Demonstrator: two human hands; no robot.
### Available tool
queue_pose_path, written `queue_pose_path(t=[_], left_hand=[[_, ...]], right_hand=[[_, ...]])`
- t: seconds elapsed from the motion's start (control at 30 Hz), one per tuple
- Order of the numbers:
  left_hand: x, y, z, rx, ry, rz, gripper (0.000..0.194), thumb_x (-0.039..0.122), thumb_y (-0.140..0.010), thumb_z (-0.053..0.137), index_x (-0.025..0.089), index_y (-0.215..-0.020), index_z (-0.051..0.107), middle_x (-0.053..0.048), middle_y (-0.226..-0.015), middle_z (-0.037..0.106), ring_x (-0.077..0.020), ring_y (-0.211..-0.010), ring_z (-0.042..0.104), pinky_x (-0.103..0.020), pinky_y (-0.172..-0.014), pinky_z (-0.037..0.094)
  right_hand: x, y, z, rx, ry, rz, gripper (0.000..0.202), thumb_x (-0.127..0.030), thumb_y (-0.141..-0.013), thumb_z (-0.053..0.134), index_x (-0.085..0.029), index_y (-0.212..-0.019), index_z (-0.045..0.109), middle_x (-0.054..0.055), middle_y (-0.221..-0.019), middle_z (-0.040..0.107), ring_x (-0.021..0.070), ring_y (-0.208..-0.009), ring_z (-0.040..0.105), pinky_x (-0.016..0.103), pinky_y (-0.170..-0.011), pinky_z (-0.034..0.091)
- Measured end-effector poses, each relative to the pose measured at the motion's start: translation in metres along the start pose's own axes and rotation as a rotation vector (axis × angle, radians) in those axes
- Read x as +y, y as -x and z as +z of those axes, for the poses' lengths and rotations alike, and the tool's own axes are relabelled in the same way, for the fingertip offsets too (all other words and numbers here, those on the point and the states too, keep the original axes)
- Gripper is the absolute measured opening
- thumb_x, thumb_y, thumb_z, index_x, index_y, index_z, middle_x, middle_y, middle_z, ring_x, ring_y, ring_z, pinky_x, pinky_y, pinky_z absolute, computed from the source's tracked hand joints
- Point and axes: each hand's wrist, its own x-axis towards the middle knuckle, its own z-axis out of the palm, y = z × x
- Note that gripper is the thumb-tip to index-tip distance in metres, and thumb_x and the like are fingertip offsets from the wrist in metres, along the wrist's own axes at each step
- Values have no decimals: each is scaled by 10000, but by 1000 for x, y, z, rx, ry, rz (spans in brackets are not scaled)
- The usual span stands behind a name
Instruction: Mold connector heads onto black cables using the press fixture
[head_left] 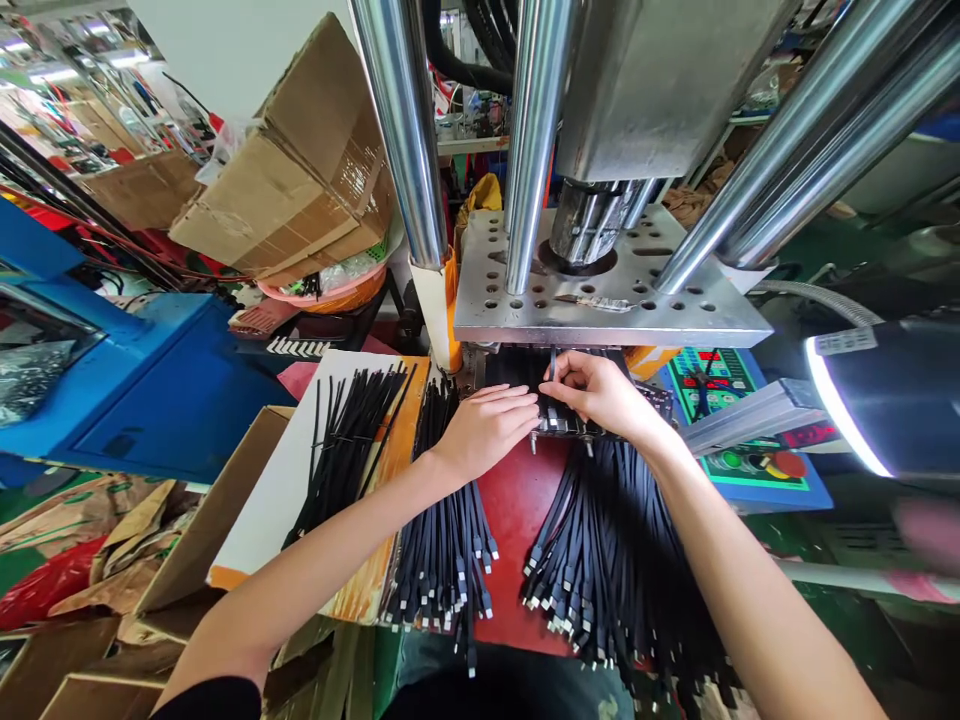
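Observation:
My left hand (491, 425) lies flat with its fingers stretched out, the tips touching the left side of a dark metal mould (562, 415) under the press. Thumb and fingers of my right hand (596, 392) are pinched at the mould around a thin dark piece that looks like a black cable (553, 364); its far end is hidden. Left of the mould, under my left wrist, a bundle of black cables (442, 560) with metal plugs hangs toward me. Another cable bundle (600, 550) spreads below my right hand on the red table (517, 510).
Above my hands is the press's steel plate (607, 318) with thick columns. More black cables (349, 425) lie on a white and orange board (262, 510) at left. On the right stand a control panel (750, 400) and a lit lamp (844, 400). Cardboard boxes (292, 190) sit around.

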Motion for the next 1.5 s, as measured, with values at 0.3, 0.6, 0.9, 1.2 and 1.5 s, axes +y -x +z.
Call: queue_pose_path(t=[0.3, 0.6, 0.9, 1.2, 1.5], left_hand=[[0, 8, 1, 18, -29, 51, 272, 205, -1105, 553, 132, -1260, 765, -137, -1334, 796, -256, -1328, 725, -482, -1164, 590], [-6, -5, -5, -38, -112, 49, 235, 270, -1106, 587, 162, -1172, 785, -113, -1250, 830, -243, -1242, 765, -426, -1048, 627], [-2, -16, -18, -189, -236, 198, 208, 131, -1075, 571, 110, -1074, 778, -156, -1231, 826, -272, -1197, 786, -405, -959, 639], [24, 3, -11, -209, -158, -9, 487, 388, -1063, 619, 76, -1436, 622, -250, -1522, 642, -366, -1481, 570, -565, -1231, 481], [40, 5, 1, -170, -295, -59, 434, 330, -1088, 553, 74, -1427, 641, -250, -1519, 651, -369, -1467, 592, -546, -1243, 474]], right_hand=[[4, 1, 1, 9, -4, -24, 495, -661, -779, 809, -226, -779, 571, -47, -559, 565, 107, -399, 463, 230, -369, 337], [4, 1, 1, 3, -17, -28, 490, -656, -781, 804, -231, -787, 561, -51, -566, 571, 102, -388, 452, 233, -374, 324], [3, 0, 1, -4, -27, -33, 467, -636, -784, 799, -231, -794, 568, -46, -566, 576, 111, -398, 462, 240, -373, 334], [3, -1, -1, -8, -4, -33, 402, -575, -791, 770, -234, -779, 559, -43, -590, 589, 111, -415, 479, 241, -385, 360], [4, 1, 4, 143, 114, 10, 234, -398, -870, 708, -203, -992, 661, 43, -850, 711, 133, -490, 538, 285, -473, 454]])
